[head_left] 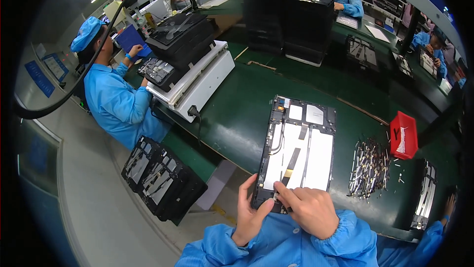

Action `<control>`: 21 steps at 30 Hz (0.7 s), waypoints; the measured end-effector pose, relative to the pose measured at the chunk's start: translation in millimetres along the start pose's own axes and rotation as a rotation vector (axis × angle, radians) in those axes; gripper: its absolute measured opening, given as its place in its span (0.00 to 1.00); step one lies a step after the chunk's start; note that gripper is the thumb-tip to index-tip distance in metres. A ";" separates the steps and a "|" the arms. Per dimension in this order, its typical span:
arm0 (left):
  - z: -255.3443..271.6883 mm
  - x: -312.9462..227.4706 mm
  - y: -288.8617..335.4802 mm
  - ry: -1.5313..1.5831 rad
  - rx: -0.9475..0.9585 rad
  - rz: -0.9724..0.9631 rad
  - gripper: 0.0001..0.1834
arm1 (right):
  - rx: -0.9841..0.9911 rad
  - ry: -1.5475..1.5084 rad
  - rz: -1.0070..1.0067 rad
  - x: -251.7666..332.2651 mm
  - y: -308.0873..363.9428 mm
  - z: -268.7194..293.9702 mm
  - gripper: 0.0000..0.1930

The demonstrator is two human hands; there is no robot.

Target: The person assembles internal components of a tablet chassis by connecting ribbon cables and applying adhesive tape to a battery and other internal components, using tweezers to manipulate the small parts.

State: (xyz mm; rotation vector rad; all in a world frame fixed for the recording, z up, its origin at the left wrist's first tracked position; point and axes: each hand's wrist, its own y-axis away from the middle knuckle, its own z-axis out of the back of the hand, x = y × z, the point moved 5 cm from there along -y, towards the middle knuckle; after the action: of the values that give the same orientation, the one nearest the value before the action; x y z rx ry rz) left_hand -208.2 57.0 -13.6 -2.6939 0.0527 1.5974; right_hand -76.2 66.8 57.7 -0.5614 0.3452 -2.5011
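An opened tablet, with bright silvery battery panels, a dark frame and a dark ribbon cable down its middle, tilts in front of me. My left hand grips its lower left corner, thumb on the inner face and fingers at the outer edge. Over the lower end bends my right hand, its index fingertip at the inner parts near the bottom of the ribbon cable. The fingers are curled together, and whatever small part they pinch is hidden. Right of the tablet lies a pile of small thin parts on the green table.
A red bin holds small white pieces. Another opened tablet lies far right, near another person's hand. Stacked tablets stand lower left. A white box carries black trays; co-worker sits beside it.
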 end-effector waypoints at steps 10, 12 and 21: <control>11.8 -8.3 0.3 0.052 -0.039 -0.022 0.33 | -0.061 -0.266 0.029 10.4 1.6 23.8 0.14; 31.3 -18.5 -1.4 0.074 -0.094 -0.047 0.32 | 0.054 -0.578 0.073 22.2 8.2 37.8 0.14; 132.4 -152.0 -19.1 0.089 -0.315 -0.483 0.29 | 0.995 -1.787 0.419 87.2 5.5 52.5 0.14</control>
State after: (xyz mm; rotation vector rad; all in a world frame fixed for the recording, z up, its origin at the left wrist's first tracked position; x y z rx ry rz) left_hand -396.5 83.1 56.0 -2.6878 -0.8453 1.4285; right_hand -116.1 6.6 129.7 -1.6047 -1.1837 -0.7770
